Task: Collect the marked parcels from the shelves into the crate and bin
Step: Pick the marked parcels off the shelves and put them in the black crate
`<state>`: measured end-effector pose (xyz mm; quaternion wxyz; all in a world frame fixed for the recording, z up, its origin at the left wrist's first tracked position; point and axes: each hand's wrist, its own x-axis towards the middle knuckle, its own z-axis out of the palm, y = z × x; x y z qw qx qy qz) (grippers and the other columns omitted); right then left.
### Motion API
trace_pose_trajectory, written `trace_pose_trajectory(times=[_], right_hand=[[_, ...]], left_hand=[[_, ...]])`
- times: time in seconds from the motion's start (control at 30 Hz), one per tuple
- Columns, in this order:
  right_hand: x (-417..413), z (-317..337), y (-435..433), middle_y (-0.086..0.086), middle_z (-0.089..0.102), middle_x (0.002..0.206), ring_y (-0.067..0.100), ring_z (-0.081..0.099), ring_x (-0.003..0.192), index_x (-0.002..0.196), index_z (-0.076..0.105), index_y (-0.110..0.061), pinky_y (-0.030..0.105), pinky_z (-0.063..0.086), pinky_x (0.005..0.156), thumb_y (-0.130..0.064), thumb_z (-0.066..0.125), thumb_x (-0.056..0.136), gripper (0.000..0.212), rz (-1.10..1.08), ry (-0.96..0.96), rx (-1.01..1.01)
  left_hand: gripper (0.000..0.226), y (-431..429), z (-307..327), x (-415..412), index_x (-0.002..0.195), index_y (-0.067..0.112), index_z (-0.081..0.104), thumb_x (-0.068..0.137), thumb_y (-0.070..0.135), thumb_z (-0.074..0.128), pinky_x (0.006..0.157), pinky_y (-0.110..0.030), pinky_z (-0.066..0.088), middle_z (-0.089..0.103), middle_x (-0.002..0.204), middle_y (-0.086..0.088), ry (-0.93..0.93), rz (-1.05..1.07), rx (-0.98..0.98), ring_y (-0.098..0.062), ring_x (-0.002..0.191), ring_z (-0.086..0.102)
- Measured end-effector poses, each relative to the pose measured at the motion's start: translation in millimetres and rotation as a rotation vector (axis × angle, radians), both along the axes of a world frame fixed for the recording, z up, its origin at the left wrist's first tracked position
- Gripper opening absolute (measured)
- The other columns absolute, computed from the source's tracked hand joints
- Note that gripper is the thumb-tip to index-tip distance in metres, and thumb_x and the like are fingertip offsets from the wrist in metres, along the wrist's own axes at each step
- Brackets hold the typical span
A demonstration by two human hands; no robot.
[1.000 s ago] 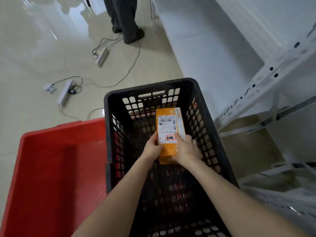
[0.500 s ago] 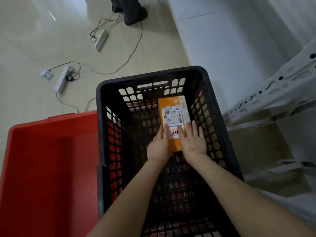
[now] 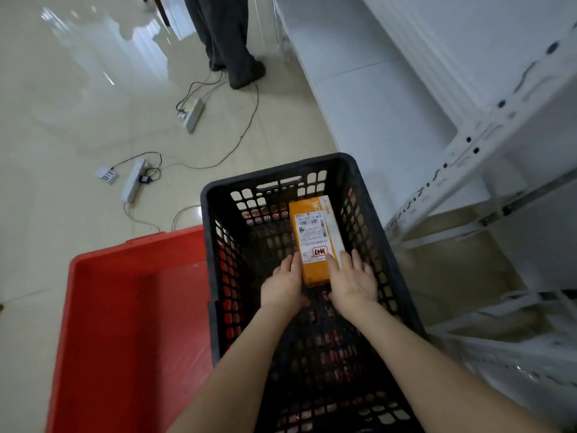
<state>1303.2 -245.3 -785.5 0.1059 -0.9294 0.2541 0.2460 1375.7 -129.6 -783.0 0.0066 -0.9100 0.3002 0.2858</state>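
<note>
Scanning from the left, we find the red bin (image 3: pixel 131 323) at eight o'clock, just beside the black crate (image 3: pixel 402 276), which fills the centre down to six o'clock. Beyond the bin, at ten o'clock, a power strip (image 3: pixel 132 182) and loose cables (image 3: pixel 237 142) lie on the tiled floor (image 3: pixel 62 120), and a bystander's trouser legs (image 3: pixel 224 42) stand at twelve.

Inside the crate, the left hand (image 3: pixel 282 287) lies flat, fingers straight, against the left edge of the orange parcel (image 3: pixel 315 242). The parcel appears to rest on the crate's bottom, toward the far right corner, with its label and red-stamped sticker facing up. The right hand (image 3: pixel 352 284), likewise flat and unclenched, touches the parcel's right edge, so the two hands flank it rather than grip it. White shelves (image 3: pixel 499 151) run from one to four o'clock.

We judge the step in hand to be setting this parcel down in the crate. The next move calls for lifting both hands clear without dragging the parcel, then turning to the shelves at three o'clock to look for another marked parcel.
</note>
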Motion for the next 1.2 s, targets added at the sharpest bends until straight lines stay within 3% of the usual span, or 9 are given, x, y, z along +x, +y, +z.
trace_pose_trajectory(times=[0.3, 0.6, 0.93, 1.2], right_hand=[[-57, 91, 46, 0.010, 0.023, 0.152, 0.032, 0.010, 0.146, 0.150, 0.014, -0.023, 0.045, 0.022, 0.114, -0.028, 0.061, 0.091, 0.076, -0.197, -0.128, -0.053], [-172, 174, 94, 0.010, 0.022, 0.153, 0.030, 0.014, 0.144, 0.150, 0.015, -0.021, 0.043, 0.026, 0.112, -0.034, 0.061, 0.090, 0.077, -0.482, -0.216, -0.126], [-374, 253, 131, 0.009, 0.036, 0.140, 0.029, 0.035, 0.129, 0.144, 0.027, -0.022, 0.039, 0.037, 0.100, -0.032, 0.062, 0.088, 0.067, -0.823, -0.251, -0.271], [-589, 322, 207, 0.006, 0.035, 0.139, 0.028, 0.036, 0.126, 0.141, 0.029, -0.023, 0.039, 0.040, 0.098, -0.025, 0.060, 0.088, 0.061, -1.055, -0.326, -0.420]], left_hand=[[0.104, 23, 90, -27, 0.153, 0.018, 0.004, 0.079, 0.033, 0.075, 0.101, -0.039, 0.043, 0.015, 0.158, -0.003, -0.069, -0.240, 0.004, -0.024, 0.140, 0.029], [0.100, 28, 176, -112, 0.152, 0.015, 0.007, 0.080, 0.034, 0.073, 0.103, -0.042, 0.040, 0.021, 0.156, -0.007, -0.153, -0.593, -0.075, -0.027, 0.140, 0.029], [0.088, 16, 248, -310, 0.150, 0.017, 0.014, 0.083, 0.035, 0.069, 0.097, -0.042, 0.046, 0.026, 0.151, -0.005, -0.202, -0.989, -0.205, -0.026, 0.133, 0.038], [0.077, 65, 331, -515, 0.150, 0.017, 0.017, 0.088, 0.023, 0.063, 0.099, -0.041, 0.042, 0.027, 0.151, -0.005, -0.275, -1.216, -0.354, -0.026, 0.136, 0.034]])
